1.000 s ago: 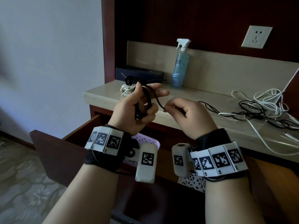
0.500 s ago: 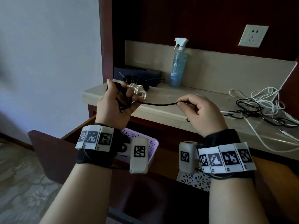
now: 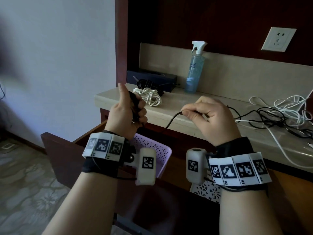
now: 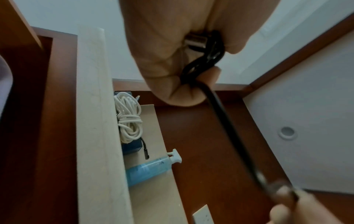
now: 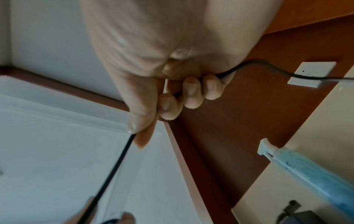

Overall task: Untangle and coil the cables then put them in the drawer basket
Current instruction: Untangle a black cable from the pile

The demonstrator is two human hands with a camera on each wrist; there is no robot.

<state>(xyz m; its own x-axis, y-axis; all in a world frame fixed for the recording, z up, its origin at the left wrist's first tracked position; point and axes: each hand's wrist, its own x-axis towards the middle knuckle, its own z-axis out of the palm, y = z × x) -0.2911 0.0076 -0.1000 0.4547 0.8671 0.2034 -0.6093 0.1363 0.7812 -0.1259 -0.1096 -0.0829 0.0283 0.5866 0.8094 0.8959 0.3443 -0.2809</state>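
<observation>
L hand point(image 3: 126, 114): fingers clenching round a small bundle of black cable point(image 3: 169, 123) loops, thumb sticking up; wrist view is showing a metal plug end tucked in w/ the loops.
R hand point(image 3: 210, 116): thumb & forefinger pinching the same cable, other fingers curling round it; feeding it toward the L hand.
Cable location: hanging slack btwn both hands over the open drawer point(image 3: 67, 153), tail running back to the tangle point(image 3: 277, 114) on the counter point(image 3: 194, 119).
Handling: looking thin, light, floppy; prob. springing loose if the grip is easing. Best holding the loops at one crossing pt, not by the plug.
Basket point(image 3: 160, 150): purple, sitting in the drawer below the L hand.
Already coiled: white cable point(image 3: 149, 97) lying on the counter.
</observation>
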